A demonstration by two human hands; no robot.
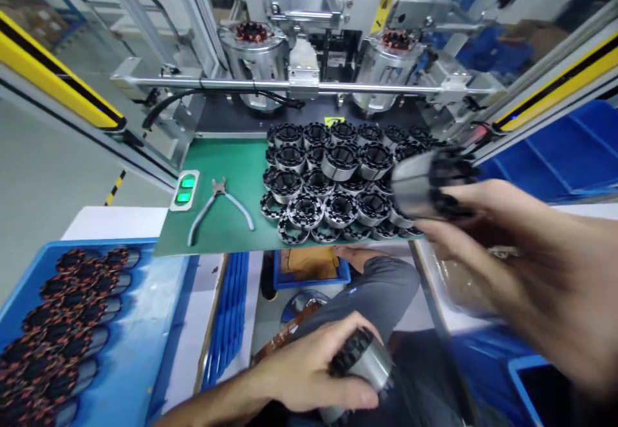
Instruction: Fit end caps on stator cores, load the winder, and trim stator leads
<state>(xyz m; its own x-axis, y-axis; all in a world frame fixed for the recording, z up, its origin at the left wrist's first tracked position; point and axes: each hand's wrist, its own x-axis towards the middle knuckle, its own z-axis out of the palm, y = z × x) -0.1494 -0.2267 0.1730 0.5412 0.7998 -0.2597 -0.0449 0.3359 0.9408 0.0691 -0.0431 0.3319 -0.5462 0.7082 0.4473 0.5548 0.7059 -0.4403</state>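
My right hand (512, 259), blurred by motion, grips a motor stator core (412, 185), a silver ring with black toothed ends, above the right side of the stacked cores. Low in front of my lap, my left hand (318, 369) is wrapped round another stator core (373, 364). Below that one a second metal piece (333, 414) shows in part; whether the left hand holds it too I cannot tell. Rows of unwound stator cores (340, 161) stand stacked on the green mat (226, 156). Light-blue-handled nippers (219, 189) lie spread on the mat's left.
Behind the mat, a machine carries two metal cylinders (258, 69) topped with copper-wound stators (252, 31). Two green-lit buttons (185, 190) sit at the mat's left edge. A blue tray (159, 324) at left holds several wound stators (72, 311). Blue bins (570, 150) stand at right.
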